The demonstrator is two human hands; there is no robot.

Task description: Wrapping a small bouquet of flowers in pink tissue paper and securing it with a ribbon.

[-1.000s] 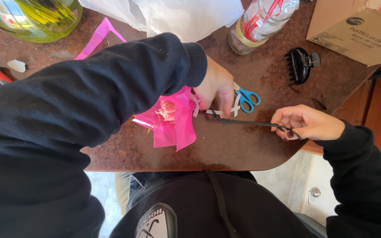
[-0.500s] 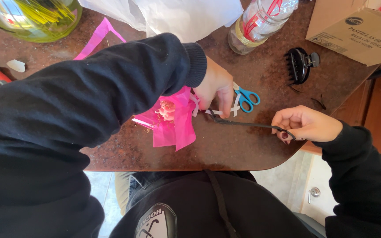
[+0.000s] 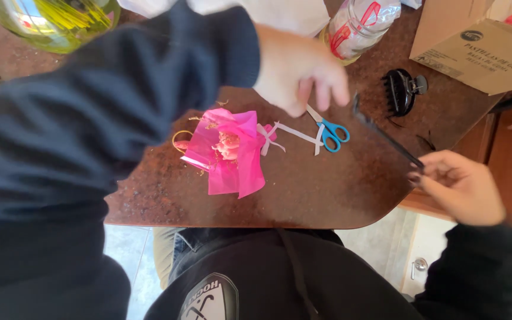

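A small bouquet wrapped in pink film [image 3: 232,151] lies on the brown speckled table [image 3: 327,195], with a white ribbon [image 3: 288,133] tied at its right end. Blue-handled scissors [image 3: 330,130] rest just right of the ribbon. My left hand [image 3: 300,68] hovers blurred above the ribbon and scissors, fingers hanging loosely apart and holding nothing. My right hand [image 3: 463,186] is at the table's right edge and pinches one end of a thin black stick [image 3: 386,133]. The stick slants up and left, and its far tip ends close to my left fingers.
A black hair claw clip [image 3: 401,92] lies right of the scissors. A cardboard box [image 3: 475,47] sits at the back right, a glass jar [image 3: 360,24] beside it, white paper [image 3: 274,12] behind, and a green glass vessel [image 3: 54,18] at the back left.
My left hand has lifted off the ribbon and risen toward the camera. My right hand has moved right and raised the black stick from flat to slanted.
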